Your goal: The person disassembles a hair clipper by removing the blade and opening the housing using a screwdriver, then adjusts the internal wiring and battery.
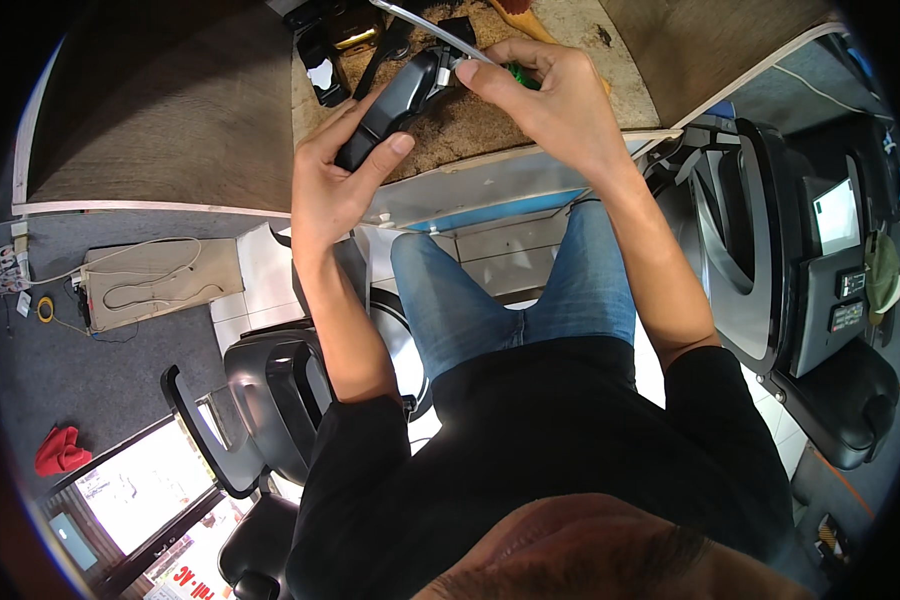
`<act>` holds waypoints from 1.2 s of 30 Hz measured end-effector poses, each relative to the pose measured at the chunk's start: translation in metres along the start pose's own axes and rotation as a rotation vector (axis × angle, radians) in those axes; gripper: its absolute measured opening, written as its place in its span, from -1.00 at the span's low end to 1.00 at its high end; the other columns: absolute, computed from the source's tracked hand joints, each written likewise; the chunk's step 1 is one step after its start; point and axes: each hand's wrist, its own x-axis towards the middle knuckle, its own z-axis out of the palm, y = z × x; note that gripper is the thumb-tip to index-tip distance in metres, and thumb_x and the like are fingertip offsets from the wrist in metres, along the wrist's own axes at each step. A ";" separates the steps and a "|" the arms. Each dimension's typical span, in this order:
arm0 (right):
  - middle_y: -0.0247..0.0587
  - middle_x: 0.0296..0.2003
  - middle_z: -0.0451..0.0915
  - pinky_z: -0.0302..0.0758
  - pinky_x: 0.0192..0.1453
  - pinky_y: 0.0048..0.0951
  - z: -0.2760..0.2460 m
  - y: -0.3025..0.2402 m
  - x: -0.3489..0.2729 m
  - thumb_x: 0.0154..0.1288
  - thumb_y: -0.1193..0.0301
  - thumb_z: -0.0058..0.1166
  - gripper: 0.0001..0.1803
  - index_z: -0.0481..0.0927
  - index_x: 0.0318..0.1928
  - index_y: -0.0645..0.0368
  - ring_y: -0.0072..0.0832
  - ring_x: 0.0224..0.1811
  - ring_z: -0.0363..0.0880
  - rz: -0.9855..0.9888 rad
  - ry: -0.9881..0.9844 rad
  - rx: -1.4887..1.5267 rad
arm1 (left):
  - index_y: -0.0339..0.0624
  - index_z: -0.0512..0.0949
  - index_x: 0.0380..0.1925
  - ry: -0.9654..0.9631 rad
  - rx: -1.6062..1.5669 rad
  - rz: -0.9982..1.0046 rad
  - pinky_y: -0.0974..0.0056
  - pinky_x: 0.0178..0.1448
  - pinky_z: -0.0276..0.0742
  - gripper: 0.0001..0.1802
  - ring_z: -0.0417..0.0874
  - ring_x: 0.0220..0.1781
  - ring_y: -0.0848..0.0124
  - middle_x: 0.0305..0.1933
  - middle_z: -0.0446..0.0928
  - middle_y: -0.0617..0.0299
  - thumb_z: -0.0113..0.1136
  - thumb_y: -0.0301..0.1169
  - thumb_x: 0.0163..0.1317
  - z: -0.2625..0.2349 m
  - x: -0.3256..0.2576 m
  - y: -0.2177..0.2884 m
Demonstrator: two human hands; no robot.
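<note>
No box or tray showed plainly; the nearest thing to a holder was the worn brown mat (470,125) on the workbench (160,110) at the top centre of the frame, and on it lay a few dark parts (345,40), one with a brass-coloured piece, too small to tell apart; the thing in hand was a black hair clipper (390,105), long and slim, glossy along its body, lying on a slant from lower left to upper right, with its blade end pointing toward the top of the frame; the left hand (335,185) was closed around the lower body of the clipper, thumb pressed on its side and fingers wrapped beneath; the right hand (550,95) was closed narrow, fingertips pinched at the clipper's head, and it held a tool with a green handle (518,75) that mostly hid behind the fingers; a thin metal rod (425,25) ran slantwise just above the clipper's head; the clipper sat between the two hands, above the mat, in the upper middle of the frame; below, blue jeans (510,290) and a black shirt (560,440) filled the centre; a red cloth (60,450) lay on the grey floor at lower left.
</note>
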 end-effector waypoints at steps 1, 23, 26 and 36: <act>-0.44 -0.70 0.47 0.21 -0.55 -0.50 0.000 0.001 0.000 0.31 -0.04 0.39 -0.45 0.82 -0.24 0.31 -0.70 -0.64 0.36 -0.017 0.006 0.013 | -0.43 0.66 0.20 -0.006 -0.010 0.008 0.40 0.01 0.52 -0.47 0.57 -0.12 0.50 -0.17 0.64 0.21 0.53 -0.40 0.27 -0.001 0.000 -0.001; -0.32 -0.58 0.57 0.37 -0.42 -0.48 0.000 -0.001 -0.001 0.32 -0.07 0.39 -0.41 0.80 -0.14 0.34 -0.62 -0.52 0.48 -0.029 0.042 -0.019 | -0.34 0.65 0.26 0.059 -0.104 -0.169 0.45 -0.06 0.57 -0.48 0.64 -0.20 0.59 -0.12 0.74 0.19 0.48 -0.32 0.37 -0.007 -0.002 -0.010; -0.27 -0.54 0.59 0.41 -0.38 -0.46 -0.004 -0.012 -0.001 0.32 -0.08 0.40 -0.39 0.79 -0.11 0.33 -0.59 -0.48 0.51 0.040 0.018 -0.055 | -0.31 0.69 0.18 0.043 -0.110 -0.319 0.50 -0.42 0.42 -0.56 0.52 -0.48 0.67 -0.27 0.69 0.25 0.43 -0.27 0.42 -0.014 0.000 -0.011; -0.25 -0.64 0.56 0.50 -0.38 -0.31 -0.001 -0.001 0.003 0.32 -0.12 0.35 -0.41 0.78 -0.17 0.26 -0.39 -0.55 0.58 -0.034 0.037 -0.217 | -0.22 0.58 -0.12 0.158 -0.408 -0.225 0.46 -0.61 0.23 -0.63 0.37 -0.67 0.64 -0.28 0.61 0.25 0.13 -0.09 0.61 -0.014 0.006 -0.006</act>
